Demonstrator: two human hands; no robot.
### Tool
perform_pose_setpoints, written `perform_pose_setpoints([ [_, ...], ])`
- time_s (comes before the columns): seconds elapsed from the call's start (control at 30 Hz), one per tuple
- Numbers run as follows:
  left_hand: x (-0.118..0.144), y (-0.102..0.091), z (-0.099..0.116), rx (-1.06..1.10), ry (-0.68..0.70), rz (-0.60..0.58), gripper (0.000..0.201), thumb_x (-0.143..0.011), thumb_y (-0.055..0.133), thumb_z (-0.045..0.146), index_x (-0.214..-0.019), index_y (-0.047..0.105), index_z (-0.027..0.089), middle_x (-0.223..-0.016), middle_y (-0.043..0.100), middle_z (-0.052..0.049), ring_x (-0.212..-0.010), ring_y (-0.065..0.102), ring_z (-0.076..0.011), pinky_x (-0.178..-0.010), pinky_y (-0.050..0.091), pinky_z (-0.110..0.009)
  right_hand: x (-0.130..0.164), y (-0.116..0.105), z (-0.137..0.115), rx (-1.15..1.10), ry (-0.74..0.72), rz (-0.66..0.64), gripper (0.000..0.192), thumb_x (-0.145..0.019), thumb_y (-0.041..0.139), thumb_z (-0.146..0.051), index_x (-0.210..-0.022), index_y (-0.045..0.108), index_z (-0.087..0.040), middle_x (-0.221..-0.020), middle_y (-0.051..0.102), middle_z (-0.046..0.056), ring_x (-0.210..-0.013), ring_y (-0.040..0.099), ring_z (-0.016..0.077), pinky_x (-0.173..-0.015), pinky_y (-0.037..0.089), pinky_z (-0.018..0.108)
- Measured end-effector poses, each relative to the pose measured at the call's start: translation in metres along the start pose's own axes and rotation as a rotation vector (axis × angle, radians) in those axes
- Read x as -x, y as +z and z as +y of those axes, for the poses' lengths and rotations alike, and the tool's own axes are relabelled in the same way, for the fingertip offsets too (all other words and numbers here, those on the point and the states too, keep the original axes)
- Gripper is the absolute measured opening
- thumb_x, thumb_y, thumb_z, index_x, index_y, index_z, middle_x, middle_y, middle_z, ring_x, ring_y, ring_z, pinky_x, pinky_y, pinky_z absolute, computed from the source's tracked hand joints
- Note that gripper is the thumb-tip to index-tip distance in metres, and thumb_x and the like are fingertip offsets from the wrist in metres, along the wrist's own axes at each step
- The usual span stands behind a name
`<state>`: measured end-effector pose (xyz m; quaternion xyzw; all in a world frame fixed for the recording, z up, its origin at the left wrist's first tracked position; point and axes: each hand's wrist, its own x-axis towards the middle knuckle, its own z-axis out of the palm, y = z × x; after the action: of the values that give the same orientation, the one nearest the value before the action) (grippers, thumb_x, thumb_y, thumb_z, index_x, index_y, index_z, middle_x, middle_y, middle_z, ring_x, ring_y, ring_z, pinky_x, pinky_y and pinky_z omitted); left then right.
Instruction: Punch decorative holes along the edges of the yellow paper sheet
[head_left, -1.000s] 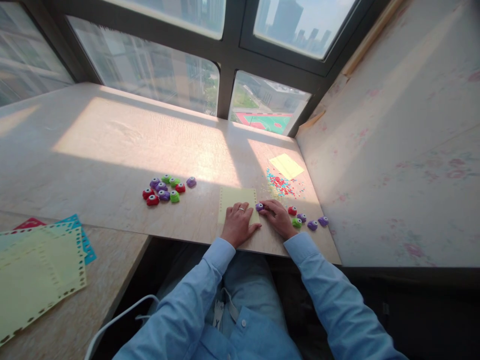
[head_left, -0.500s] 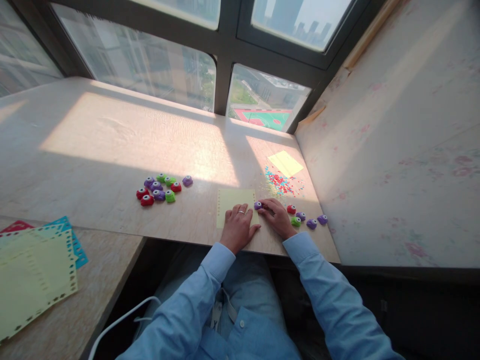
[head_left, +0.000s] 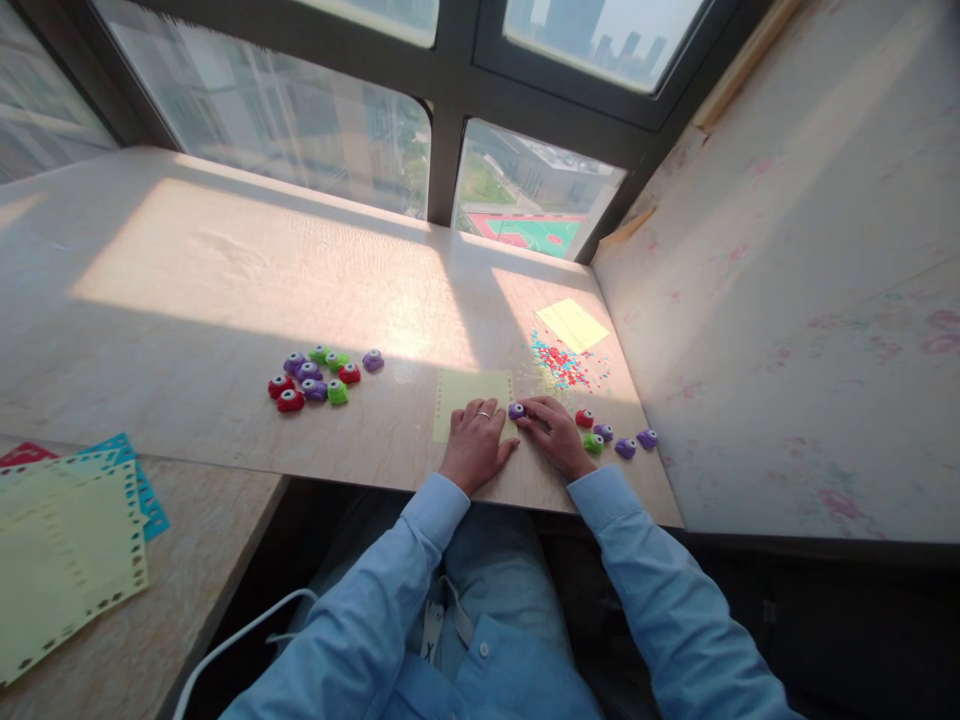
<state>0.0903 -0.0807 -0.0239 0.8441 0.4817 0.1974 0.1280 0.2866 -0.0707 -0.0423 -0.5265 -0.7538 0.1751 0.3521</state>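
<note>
A sheet of pale yellow paper (head_left: pixel 466 390) lies before me, with small punched holes along its left and right edges. Spread flat across its lower part, my left hand (head_left: pixel 476 445) presses it down; a ring is on one finger. At the sheet's right edge sits a purple craft paper punch (head_left: pixel 516 411), gripped in the fingers of my right hand (head_left: pixel 553 432). Whether the paper is inside the punch's slot is hard to see. Just right of that hand stand more punches: a red punch (head_left: pixel 584 418), a green punch (head_left: pixel 593 443) and several purple punches (head_left: pixel 625 448).
Several red, green and purple punches (head_left: pixel 311 380) cluster to the left. Red and blue paper bits (head_left: pixel 561 364) are scattered beyond my right hand, by another yellow sheet (head_left: pixel 573 325). Punched yellow sheets (head_left: pixel 67 560) lie on the lower-left surface. A floral wall (head_left: pixel 810 400) bounds the right.
The view has shifted slightly. The yellow sheet's far edge sits slightly higher in view; both hands keep nearly the same place, the right still on the purple punch.
</note>
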Motion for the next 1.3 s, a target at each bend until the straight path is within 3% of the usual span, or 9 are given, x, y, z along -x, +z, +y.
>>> perform_pose_setpoints([
  [0.27, -0.003, -0.008, -0.01, -0.016, -0.077, 0.188, 0.039, -0.094, 0.049, 0.032, -0.129, 0.055, 0.016, -0.15, 0.043, -0.019, -0.138, 0.04, -0.0315, -0.106, 0.039, -0.049, 0.0, 0.0, -0.002, 0.006, 0.009, 0.02, 0.032, -0.091, 0.062, -0.039, -0.119, 0.065, -0.025, -0.108, 0.067, 0.009, -0.099, 0.062, 0.0248, -0.091, 0.052, 0.044],
  [0.37, -0.008, -0.011, -0.02, -0.075, -0.091, 0.129, 0.049, -0.09, 0.055, 0.035, -0.131, 0.052, 0.008, -0.15, 0.041, -0.025, -0.145, 0.029, -0.0363, -0.114, 0.029, -0.054, 0.0, -0.001, -0.003, 0.002, 0.011, 0.03, 0.029, -0.09, 0.063, -0.04, -0.115, 0.066, -0.024, -0.105, 0.068, 0.009, -0.095, 0.063, 0.0242, -0.088, 0.052, 0.043],
  [0.5, -0.007, -0.007, -0.025, -0.121, -0.079, 0.046, 0.053, -0.092, 0.051, 0.042, -0.131, 0.054, 0.006, -0.145, 0.048, -0.024, -0.142, 0.036, -0.0364, -0.117, 0.026, -0.054, -0.001, -0.002, -0.006, -0.011, 0.016, 0.013, 0.024, -0.091, 0.062, -0.039, -0.109, 0.068, -0.024, -0.102, 0.068, 0.008, -0.096, 0.062, 0.0243, -0.087, 0.052, 0.041],
  [0.87, 0.006, -0.004, -0.025, -0.114, -0.059, 0.05, 0.056, -0.094, 0.047, 0.044, -0.135, 0.054, 0.006, -0.148, 0.045, -0.024, -0.142, 0.035, -0.0359, -0.119, 0.024, -0.054, -0.002, -0.003, -0.01, -0.018, 0.035, 0.016, 0.023, -0.09, 0.063, -0.038, -0.108, 0.069, -0.024, -0.101, 0.069, 0.008, -0.096, 0.062, 0.0248, -0.087, 0.052, 0.042],
  [1.3, -0.004, -0.003, -0.027, -0.065, -0.083, 0.048, 0.054, -0.094, 0.047, 0.043, -0.135, 0.052, 0.007, -0.149, 0.044, -0.023, -0.144, 0.033, -0.0341, -0.119, 0.023, -0.056, 0.0, -0.005, -0.012, -0.018, 0.075, 0.013, 0.026, -0.091, 0.062, -0.039, -0.111, 0.071, -0.026, -0.102, 0.068, 0.008, -0.097, 0.063, 0.0253, -0.088, 0.053, 0.043],
])
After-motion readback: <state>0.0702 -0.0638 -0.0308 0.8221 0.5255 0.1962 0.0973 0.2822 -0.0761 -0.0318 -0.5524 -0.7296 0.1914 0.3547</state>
